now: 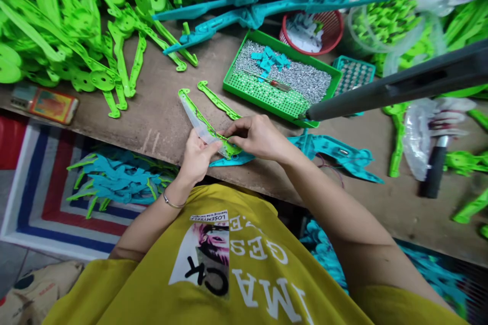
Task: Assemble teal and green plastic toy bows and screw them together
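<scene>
My left hand (197,156) grips the lower part of a long green plastic piece (202,121) that has a whitish translucent strip (196,121) along its side. Over the same piece's lower end, my right hand (256,137) has its thumb and fingers pinched together; whatever is between them is too small to make out. A second green piece (217,100) lies on the table just beyond. Under and beside my hands rests a large teal plastic part (335,155) at the table's front edge.
A green tray (263,102) of metal screws stands ahead, beside a red basket (334,30). A grey bar (396,81) juts in from the right. Green parts (57,25) pile up at left, teal parts (244,5) at the back. A black-handled tool (434,170) lies right.
</scene>
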`<state>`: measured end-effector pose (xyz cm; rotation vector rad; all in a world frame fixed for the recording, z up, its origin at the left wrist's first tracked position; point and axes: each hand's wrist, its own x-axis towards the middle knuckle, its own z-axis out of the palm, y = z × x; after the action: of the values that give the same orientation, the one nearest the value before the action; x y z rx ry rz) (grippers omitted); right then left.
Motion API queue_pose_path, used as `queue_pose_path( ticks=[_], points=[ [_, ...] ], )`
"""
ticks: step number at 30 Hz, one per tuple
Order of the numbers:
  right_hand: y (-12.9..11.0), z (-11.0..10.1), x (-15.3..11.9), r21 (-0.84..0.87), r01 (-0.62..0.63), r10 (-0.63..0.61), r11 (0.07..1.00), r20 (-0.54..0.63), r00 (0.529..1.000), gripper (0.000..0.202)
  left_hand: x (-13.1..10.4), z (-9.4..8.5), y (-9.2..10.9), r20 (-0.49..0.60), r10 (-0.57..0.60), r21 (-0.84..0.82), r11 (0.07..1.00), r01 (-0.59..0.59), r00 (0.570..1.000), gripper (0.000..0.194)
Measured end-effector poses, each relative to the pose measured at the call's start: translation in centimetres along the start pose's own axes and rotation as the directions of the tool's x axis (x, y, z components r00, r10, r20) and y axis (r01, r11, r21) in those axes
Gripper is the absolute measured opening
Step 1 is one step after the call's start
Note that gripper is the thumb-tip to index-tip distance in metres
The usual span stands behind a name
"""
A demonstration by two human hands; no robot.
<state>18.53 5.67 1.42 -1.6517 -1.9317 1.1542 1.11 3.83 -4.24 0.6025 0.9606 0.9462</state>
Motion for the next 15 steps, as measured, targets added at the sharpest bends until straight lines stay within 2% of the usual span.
queue_pose_path(
  ticks=[4, 9, 15],
  points=[
    [-0.3, 0.6, -0.9, -0.073, 0.110, -0.116, 0.991, -0.080, 0.990, 0.021, 0.0, -0.2, -0.1, -0.011, 0.017, -0.006, 1.000, -0.017, 1.000, 0.053],
    [0.5, 2.3, -2.2, -0.137, 0.276, -0.298, 0.951, -0.179, 0.938, 0.022, 0.1, -0.3, -0.3, 0.000, 0.005, -0.004, 1.000, -0.005, 1.000, 0.055],
    [1.9, 3.0, -2.6, -0.193, 0.380, -0.415, 0.905, -0.196, 0.889, 0.025, 0.1, -0.3, -0.3, 0.010, 0.004, 0.000, 1.000, -0.004, 1.000, 0.054]
  ],
)
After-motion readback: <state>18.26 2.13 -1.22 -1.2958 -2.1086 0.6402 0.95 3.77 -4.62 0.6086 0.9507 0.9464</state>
